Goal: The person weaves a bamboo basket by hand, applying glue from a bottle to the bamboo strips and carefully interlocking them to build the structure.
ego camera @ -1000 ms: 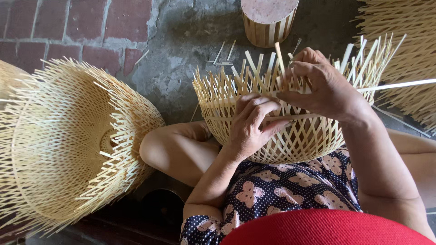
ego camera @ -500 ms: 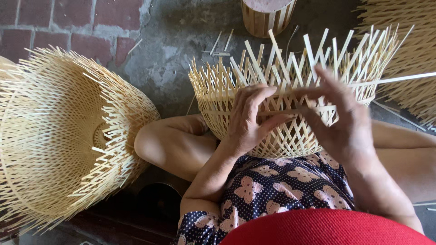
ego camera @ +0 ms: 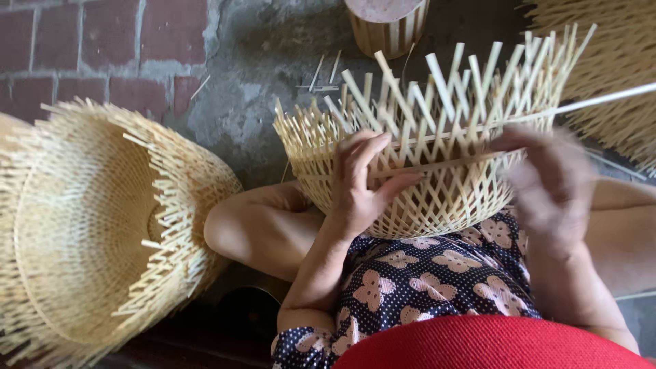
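Observation:
A half-woven bamboo basket [ego camera: 437, 198] rests on my lap, its loose strip ends sticking up along the rim. My left hand [ego camera: 359, 184] presses flat against the basket's near side, thumb and fingers pinching the weave. My right hand [ego camera: 550, 178] is blurred at the basket's right side, fingers on a long thin bamboo strip [ego camera: 601, 99] that runs along the rim and out to the right.
A stack of unfinished bamboo baskets [ego camera: 89, 225] lies on its side at the left. More woven bamboo [ego camera: 608, 61] fills the top right. A small round wooden stool [ego camera: 389, 24] stands on the concrete floor beyond the basket, with loose slivers beside it.
My right hand has slid from the middle of the rim to the basket's right side. The basket has turned and sits lower. My left hand stays on the near wall.

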